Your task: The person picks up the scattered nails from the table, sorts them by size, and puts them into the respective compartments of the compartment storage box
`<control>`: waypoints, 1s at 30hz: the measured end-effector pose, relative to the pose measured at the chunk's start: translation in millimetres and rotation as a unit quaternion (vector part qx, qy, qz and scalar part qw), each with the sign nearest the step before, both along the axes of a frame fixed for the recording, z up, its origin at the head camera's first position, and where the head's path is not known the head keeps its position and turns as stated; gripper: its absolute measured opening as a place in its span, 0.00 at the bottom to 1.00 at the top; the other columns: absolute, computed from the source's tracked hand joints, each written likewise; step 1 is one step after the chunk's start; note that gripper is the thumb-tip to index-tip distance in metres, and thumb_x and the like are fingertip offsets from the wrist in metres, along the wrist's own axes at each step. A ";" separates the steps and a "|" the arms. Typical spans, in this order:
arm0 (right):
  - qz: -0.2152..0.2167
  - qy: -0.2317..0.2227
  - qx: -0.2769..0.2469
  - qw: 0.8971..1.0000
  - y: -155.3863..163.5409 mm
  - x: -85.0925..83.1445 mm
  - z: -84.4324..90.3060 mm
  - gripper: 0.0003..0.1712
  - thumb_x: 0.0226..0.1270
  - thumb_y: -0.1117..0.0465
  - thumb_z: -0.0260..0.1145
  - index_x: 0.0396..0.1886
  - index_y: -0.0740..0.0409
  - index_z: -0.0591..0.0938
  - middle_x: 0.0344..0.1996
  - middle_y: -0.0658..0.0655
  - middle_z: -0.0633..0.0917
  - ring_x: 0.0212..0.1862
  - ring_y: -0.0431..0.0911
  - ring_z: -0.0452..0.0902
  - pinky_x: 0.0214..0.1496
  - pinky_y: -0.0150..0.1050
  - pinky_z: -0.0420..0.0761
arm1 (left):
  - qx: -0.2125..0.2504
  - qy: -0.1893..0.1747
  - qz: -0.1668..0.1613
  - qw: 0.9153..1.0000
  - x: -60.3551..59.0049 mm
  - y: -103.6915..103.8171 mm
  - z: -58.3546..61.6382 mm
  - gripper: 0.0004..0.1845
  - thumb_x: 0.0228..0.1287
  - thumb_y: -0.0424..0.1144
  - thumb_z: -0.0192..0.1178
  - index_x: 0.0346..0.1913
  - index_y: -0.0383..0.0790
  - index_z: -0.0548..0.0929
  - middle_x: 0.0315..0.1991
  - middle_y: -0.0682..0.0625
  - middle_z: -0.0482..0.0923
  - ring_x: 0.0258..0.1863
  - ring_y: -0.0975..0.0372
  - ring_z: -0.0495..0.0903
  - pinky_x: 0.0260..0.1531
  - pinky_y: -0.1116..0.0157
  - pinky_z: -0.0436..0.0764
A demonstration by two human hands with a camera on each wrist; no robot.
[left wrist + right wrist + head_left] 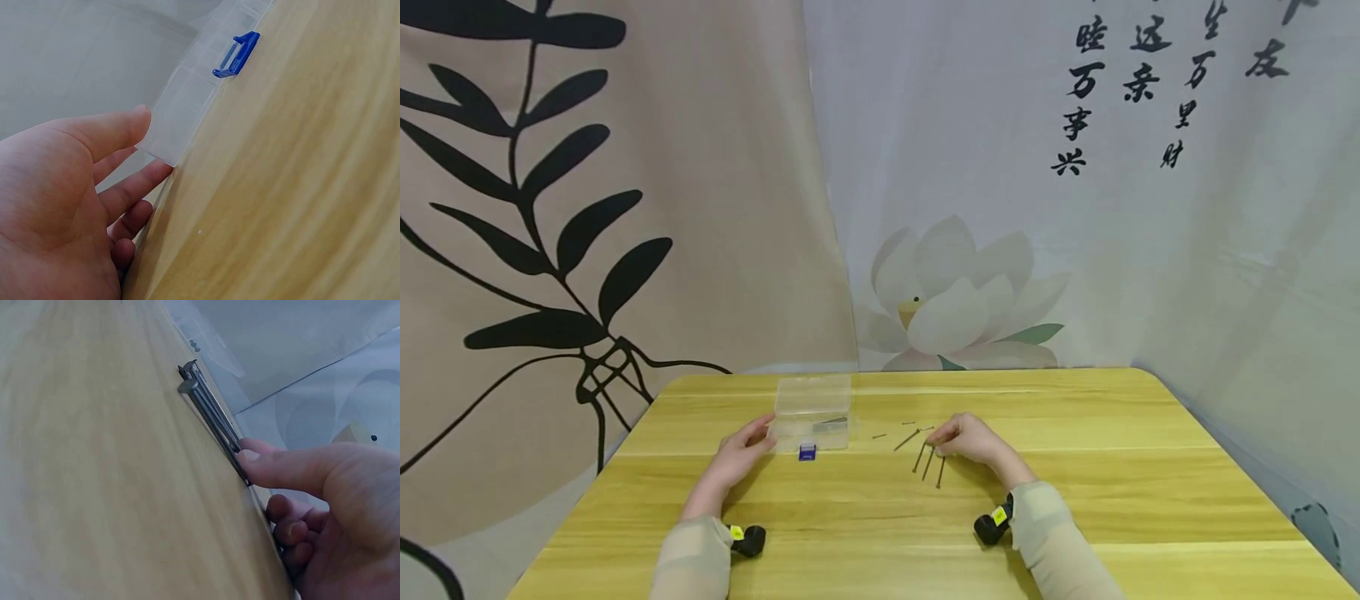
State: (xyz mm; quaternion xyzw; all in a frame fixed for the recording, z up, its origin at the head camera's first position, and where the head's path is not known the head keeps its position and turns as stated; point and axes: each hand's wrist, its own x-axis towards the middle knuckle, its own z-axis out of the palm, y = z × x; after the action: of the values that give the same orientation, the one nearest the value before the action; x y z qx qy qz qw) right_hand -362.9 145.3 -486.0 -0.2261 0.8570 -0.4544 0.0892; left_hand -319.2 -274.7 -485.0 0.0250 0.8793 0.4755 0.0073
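A clear plastic box (812, 408) with a blue latch (807, 452) stands on the yellow wooden table (880, 517). My left hand (763, 433) holds its front left corner: in the left wrist view the thumb and index finger of the left hand (150, 147) sit either side of the box corner (181, 106), and the blue latch (237, 53) lies beyond. My right hand (951, 437) pinches three long nails (928, 460) by one end, and they fan out over the table. In the right wrist view the thumb of the right hand (250, 464) presses on the bunched nails (209, 406).
A few loose nails (906, 439) lie on the table between the box and my right hand. Printed curtains hang close behind the far edge and along both sides. Black wrist cameras (748, 540) sit near the table's front.
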 end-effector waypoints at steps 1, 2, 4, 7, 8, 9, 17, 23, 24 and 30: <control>-0.001 0.001 0.000 1.000 -0.1 0.1 0.2 0.10 0.58 0.70 0.70 0.41 0.63 0.88 0.41 0.57 0.86 0.47 0.51 0.78 0.50 0.45 0.78 | 0.000 0.000 0.000 1.000 0.0 -0.1 -0.2 0.30 0.74 0.42 0.54 0.73 0.38 0.62 0.67 0.29 0.63 0.67 0.40 0.61 0.65 0.43 0.59; -0.004 0.000 0.002 1.000 -0.3 0.3 0.5 0.10 0.58 0.70 0.70 0.40 0.63 0.89 0.40 0.56 0.86 0.47 0.50 0.77 0.49 0.44 0.78 | 0.000 0.000 0.000 1.000 0.1 0.0 -0.1 0.30 0.74 0.42 0.54 0.73 0.38 0.62 0.67 0.29 0.63 0.67 0.40 0.61 0.65 0.43 0.59; -0.009 0.000 0.004 1.000 -0.7 0.7 0.8 0.09 0.58 0.70 0.71 0.39 0.62 0.89 0.39 0.54 0.85 0.45 0.48 0.76 0.47 0.42 0.77 | 0.002 -0.001 0.000 1.000 0.3 0.0 0.2 0.29 0.73 0.42 0.54 0.73 0.38 0.62 0.67 0.29 0.63 0.67 0.40 0.61 0.65 0.43 0.59; -0.015 -0.001 0.005 1.000 -1.2 1.0 0.3 0.08 0.58 0.69 0.71 0.38 0.61 0.89 0.38 0.53 0.84 0.43 0.47 0.75 0.46 0.41 0.76 | 0.003 -0.003 0.000 1.000 0.7 0.0 0.8 0.30 0.73 0.42 0.54 0.73 0.38 0.62 0.67 0.30 0.63 0.67 0.40 0.61 0.65 0.43 0.59; -0.016 0.000 0.004 1.000 -1.3 1.2 0.0 0.08 0.57 0.69 0.71 0.38 0.61 0.89 0.38 0.53 0.83 0.43 0.47 0.75 0.46 0.41 0.76 | 0.004 -0.003 0.000 1.000 0.8 0.1 1.0 0.30 0.73 0.42 0.54 0.73 0.38 0.62 0.67 0.30 0.63 0.67 0.40 0.61 0.65 0.43 0.59; -0.018 0.001 0.003 1.000 -1.5 1.3 -0.2 0.08 0.57 0.70 0.71 0.38 0.61 0.89 0.38 0.53 0.83 0.43 0.47 0.75 0.46 0.41 0.76 | 0.003 -0.002 0.000 1.000 0.7 0.1 1.1 0.30 0.73 0.42 0.54 0.73 0.38 0.62 0.67 0.30 0.63 0.67 0.40 0.61 0.65 0.43 0.59; -0.026 0.002 -0.001 1.000 -1.7 2.8 -0.3 0.06 0.57 0.70 0.71 0.34 0.61 0.89 0.35 0.52 0.84 0.41 0.46 0.75 0.45 0.41 0.77 | -0.001 0.004 -0.002 1.000 -2.3 -0.8 -1.2 0.30 0.73 0.42 0.54 0.73 0.39 0.62 0.67 0.30 0.63 0.67 0.40 0.62 0.65 0.44 0.60; -0.031 0.009 0.014 0.999 -2.3 2.7 -1.1 0.06 0.57 0.70 0.70 0.32 0.58 0.89 0.34 0.49 0.84 0.42 0.44 0.75 0.46 0.42 0.77 | -0.002 0.005 0.001 1.000 -2.9 -1.1 -3.1 0.30 0.73 0.42 0.54 0.73 0.38 0.62 0.67 0.30 0.63 0.66 0.40 0.62 0.65 0.44 0.60; -0.031 0.009 0.016 0.999 -2.5 2.7 -1.0 0.06 0.58 0.70 0.70 0.32 0.57 0.89 0.34 0.49 0.85 0.42 0.44 0.75 0.46 0.41 0.77 | -0.002 0.005 0.002 1.000 -2.7 -1.1 -3.3 0.30 0.73 0.42 0.54 0.73 0.38 0.62 0.67 0.30 0.63 0.66 0.40 0.62 0.65 0.44 0.60; -0.019 0.019 0.021 0.999 -1.4 2.1 -0.1 0.04 0.59 0.69 0.69 0.33 0.59 0.88 0.32 0.50 0.82 0.38 0.43 0.73 0.44 0.40 0.74 | 0.002 0.002 0.002 1.000 -1.9 -0.7 -3.4 0.30 0.73 0.42 0.54 0.73 0.38 0.62 0.67 0.30 0.63 0.66 0.40 0.62 0.65 0.44 0.59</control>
State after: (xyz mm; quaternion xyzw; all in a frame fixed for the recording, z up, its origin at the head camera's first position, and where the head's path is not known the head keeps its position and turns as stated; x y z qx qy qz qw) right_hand -360.8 143.8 -486.1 -0.2165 0.8720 -0.4334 0.0692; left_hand -321.1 -275.4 -488.4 0.0239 0.8784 0.4773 0.0046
